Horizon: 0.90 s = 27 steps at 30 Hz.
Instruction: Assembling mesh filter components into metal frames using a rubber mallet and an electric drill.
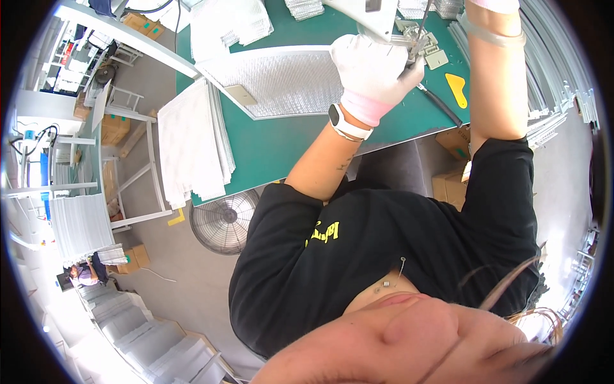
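My left hand (371,67), in a white glove with a pink cuff, is closed at the right end of a framed mesh panel (288,83). What its fingers hold, if anything, is hidden. A thin metal tool part (419,48) stands by the thumb, against a white machine (368,16). Of my right hand (495,5) only the pink glove cuff shows at the upper edge; its fingers are out of the picture. Small beige clips (436,59) lie in a pile right of my left hand. A dark-handled tool (441,105) and a yellow scraper (456,89) rest nearby.
A stack of white sheets (192,141) overhangs the left edge of the green table (256,153). More mesh panels (233,22) lie at the back, and long white strips (556,57) at the right. A floor fan (227,221) stands below the table's front edge.
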Available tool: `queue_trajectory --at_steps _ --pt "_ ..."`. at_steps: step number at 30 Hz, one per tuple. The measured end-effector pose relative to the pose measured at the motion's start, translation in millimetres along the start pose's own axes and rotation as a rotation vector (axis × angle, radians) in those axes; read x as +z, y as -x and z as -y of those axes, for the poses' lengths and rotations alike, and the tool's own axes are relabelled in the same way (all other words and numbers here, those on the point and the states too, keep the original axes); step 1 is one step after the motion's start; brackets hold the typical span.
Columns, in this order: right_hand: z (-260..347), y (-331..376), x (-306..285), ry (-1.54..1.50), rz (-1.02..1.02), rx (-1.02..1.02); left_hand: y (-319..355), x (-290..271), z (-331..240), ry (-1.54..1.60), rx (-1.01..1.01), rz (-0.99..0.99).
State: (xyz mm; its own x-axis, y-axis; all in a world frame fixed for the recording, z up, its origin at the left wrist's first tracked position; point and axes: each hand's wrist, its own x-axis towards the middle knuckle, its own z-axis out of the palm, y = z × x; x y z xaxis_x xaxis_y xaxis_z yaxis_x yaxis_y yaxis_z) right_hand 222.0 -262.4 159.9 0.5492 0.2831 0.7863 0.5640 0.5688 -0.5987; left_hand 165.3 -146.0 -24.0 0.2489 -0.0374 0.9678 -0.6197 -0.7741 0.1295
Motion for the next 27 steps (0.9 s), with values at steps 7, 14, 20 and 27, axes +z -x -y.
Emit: queue_trajectory --at_steps 7,14,20,27 --pt "-11.8 13.6 21.6 -0.715 -0.103 0.278 1.8 -12.9 -1.8 -0.048 0.009 0.113" --pt "-42.8 11.5 6.7 -0.507 -0.112 0.086 11.0 -8.4 -3.8 0.094 0.012 0.028" --pt "-36.2 14.5 35.6 -0.700 -0.051 0.168 9.1 -10.8 -1.7 0.297 -0.024 0.151" --pt "-5.3 21.3 42.4 -0.483 0.303 0.311 1.1 -16.6 -11.3 0.200 -0.020 0.277"
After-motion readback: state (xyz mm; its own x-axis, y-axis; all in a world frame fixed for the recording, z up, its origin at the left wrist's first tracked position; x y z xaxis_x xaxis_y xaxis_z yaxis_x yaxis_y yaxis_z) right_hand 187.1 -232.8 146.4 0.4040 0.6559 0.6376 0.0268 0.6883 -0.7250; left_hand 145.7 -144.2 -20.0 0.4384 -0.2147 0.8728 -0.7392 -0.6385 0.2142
